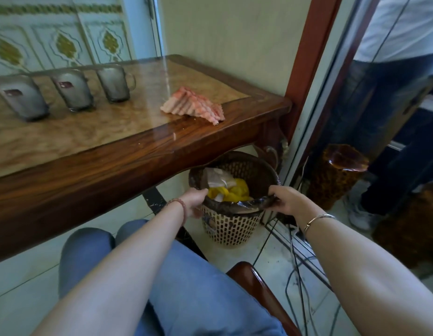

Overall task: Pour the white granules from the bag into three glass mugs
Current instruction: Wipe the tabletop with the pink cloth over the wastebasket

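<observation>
Three glass mugs stand in a row on the wooden table (113, 151): the left mug (22, 98), the middle mug (73, 89) and the right mug (114, 83), each pale and cloudy inside. Below the table's right end stands a woven wastebasket (231, 226) with a dark liner. In it lie yellow plastic and a crumpled clear bag (218, 178). My left hand (195, 198) grips the basket's near-left rim. My right hand (287, 200) pinches the liner at the near-right rim. Both hands are far from the mugs.
A pink folded cloth (195, 105) lies near the table's right edge. A carved stump stool (334, 175) and a person's legs (390, 132) are to the right behind a glass door frame. Cables (295, 258) run over the tiled floor. A chair edge (256, 282) is beside my knees.
</observation>
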Demonstrator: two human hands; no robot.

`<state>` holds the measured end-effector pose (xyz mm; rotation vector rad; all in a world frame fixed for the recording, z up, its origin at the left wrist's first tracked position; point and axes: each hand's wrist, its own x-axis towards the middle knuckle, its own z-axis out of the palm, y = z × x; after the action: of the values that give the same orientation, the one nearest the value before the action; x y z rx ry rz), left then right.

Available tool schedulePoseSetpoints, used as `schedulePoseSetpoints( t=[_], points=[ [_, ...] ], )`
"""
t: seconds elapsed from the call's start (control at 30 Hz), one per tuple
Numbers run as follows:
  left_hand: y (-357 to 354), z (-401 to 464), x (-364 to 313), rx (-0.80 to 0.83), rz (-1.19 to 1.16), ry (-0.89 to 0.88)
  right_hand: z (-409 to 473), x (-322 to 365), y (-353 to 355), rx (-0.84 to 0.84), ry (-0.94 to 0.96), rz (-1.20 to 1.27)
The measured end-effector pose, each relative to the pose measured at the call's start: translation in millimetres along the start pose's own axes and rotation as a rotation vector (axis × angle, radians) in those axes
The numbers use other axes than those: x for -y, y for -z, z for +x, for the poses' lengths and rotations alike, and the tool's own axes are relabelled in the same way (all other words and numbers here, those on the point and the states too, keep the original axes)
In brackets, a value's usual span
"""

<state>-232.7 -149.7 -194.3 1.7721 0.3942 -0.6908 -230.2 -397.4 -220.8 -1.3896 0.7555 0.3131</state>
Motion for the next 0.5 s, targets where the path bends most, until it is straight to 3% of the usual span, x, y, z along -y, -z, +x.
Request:
schedulePoseSetpoints(
  t=[0.17, 0.37, 0.5],
  points=[
    [-1, -11, 6, 0.069, -0.310, 0.044, -22, 5, -3, -0.003, 0.058, 0.009],
    [-7, -29, -6, 0.014, -0.448, 0.056, -32, 17, -7, -0.111, 0.165, -0.062],
    [-8, -34, -10, -0.060, -0.440, 0.069, -31, 32, -20, -0.262, 0.266, -0.450]
  ],
)
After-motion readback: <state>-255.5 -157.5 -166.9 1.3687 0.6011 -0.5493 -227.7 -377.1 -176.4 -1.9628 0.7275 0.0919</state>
